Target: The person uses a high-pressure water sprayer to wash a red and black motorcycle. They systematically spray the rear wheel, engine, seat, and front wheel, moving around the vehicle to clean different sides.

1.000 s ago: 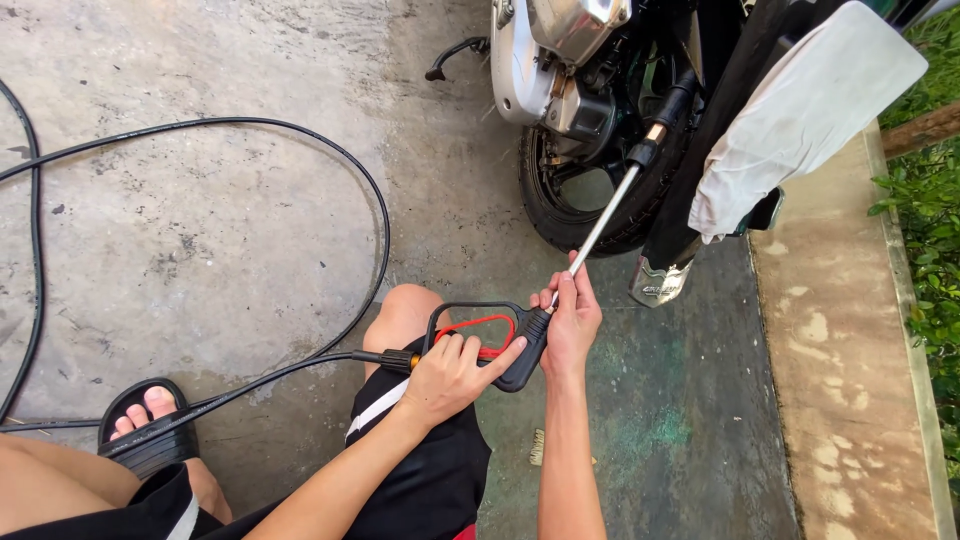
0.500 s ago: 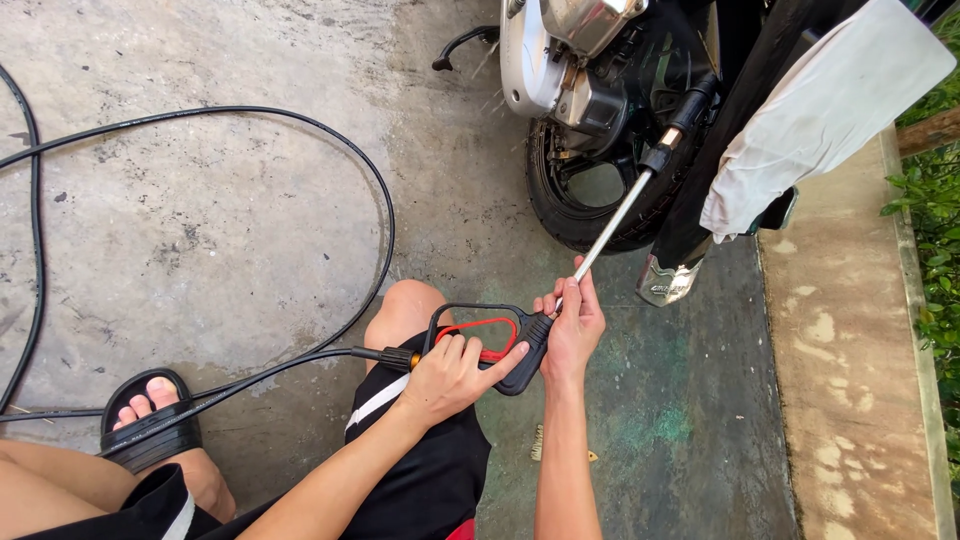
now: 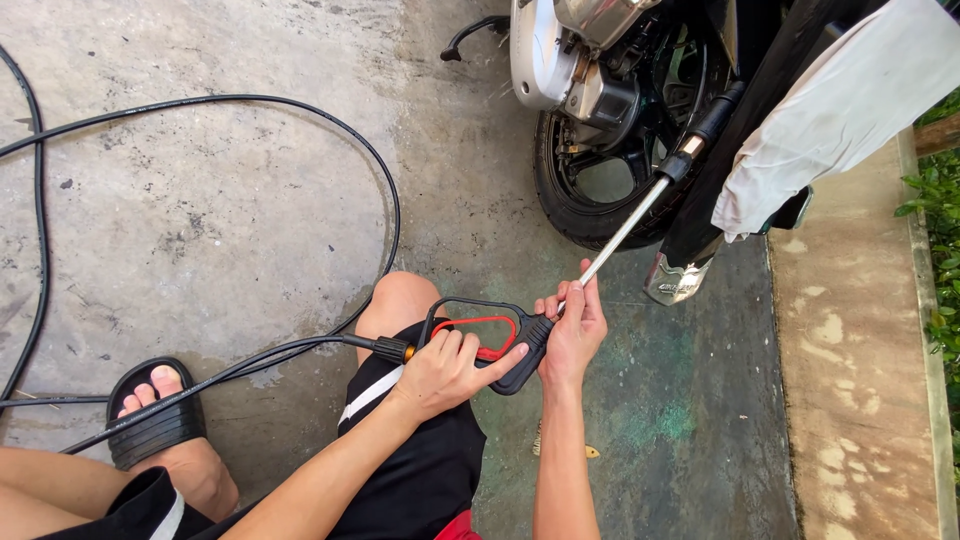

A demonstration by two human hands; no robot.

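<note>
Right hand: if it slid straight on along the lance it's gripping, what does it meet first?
Likely the black nozzle fitting at the lance tip, with the motorcycle's rear wheel just behind. The right hand points up-right along the metal tube; depth is unclear from this view.

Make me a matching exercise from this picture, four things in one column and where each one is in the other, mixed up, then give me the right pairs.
Things:
1. spray gun
2. black hose
3. white cloth
4. black sandal

Places:
A. draped over the motorbike at top right
B. on the person's foot at lower left
C. looped on the concrete floor
D. held by the left hand at the grip and the right hand at the base of the lance

Pairs: 1-D, 2-C, 3-A, 4-B
</note>
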